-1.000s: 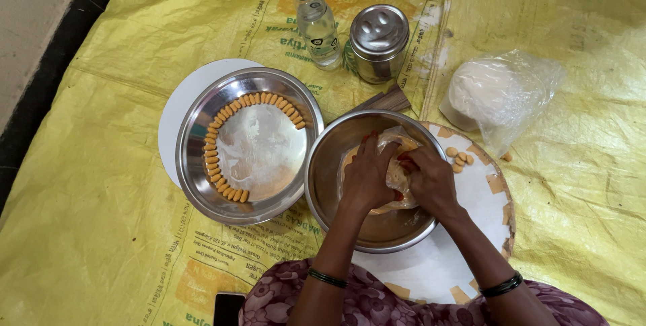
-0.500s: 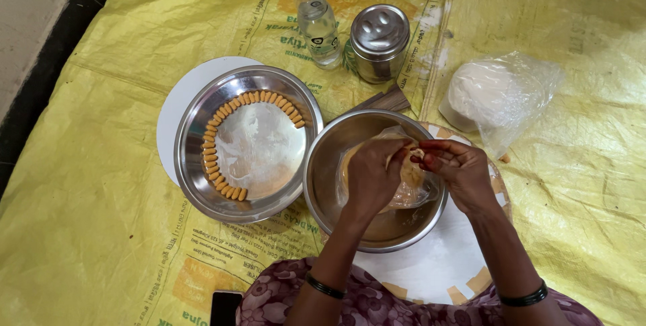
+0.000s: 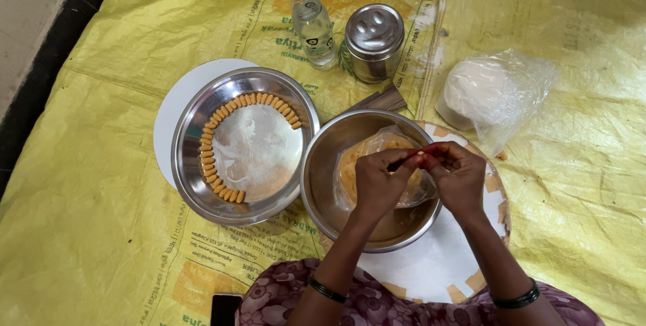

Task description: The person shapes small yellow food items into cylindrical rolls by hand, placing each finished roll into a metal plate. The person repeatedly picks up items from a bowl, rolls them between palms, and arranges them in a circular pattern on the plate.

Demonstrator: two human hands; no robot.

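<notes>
My left hand (image 3: pixel 378 181) and my right hand (image 3: pixel 457 176) meet above a steel bowl (image 3: pixel 323 171), fingertips pinched together on a small piece of orange dough (image 3: pixel 418 156). Under my hands, inside the bowl, lies a lump of orange dough in clear plastic (image 3: pixel 356 164). To the left a steel plate (image 3: pixel 192 134) holds a curved row of several small orange dough pieces (image 3: pixel 222 114) along its rim, with a thin plastic sheet (image 3: pixel 259 151) in its middle.
A clear bottle with a grey cap (image 3: pixel 311 20) and a lidded steel canister (image 3: pixel 373 42) stand at the back. A plastic bag of white dough (image 3: pixel 488 94) lies at right. A round white board (image 3: pixel 437 265) sits under the bowl, a yellow sheet (image 3: pixel 81 185) covers the floor, and a dark phone (image 3: pixel 225 309) lies near my lap.
My hands have lifted out of the bowl's dough lump and drawn together, pinching a small piece between the fingertips. The plate, bottle and bag have not moved.
</notes>
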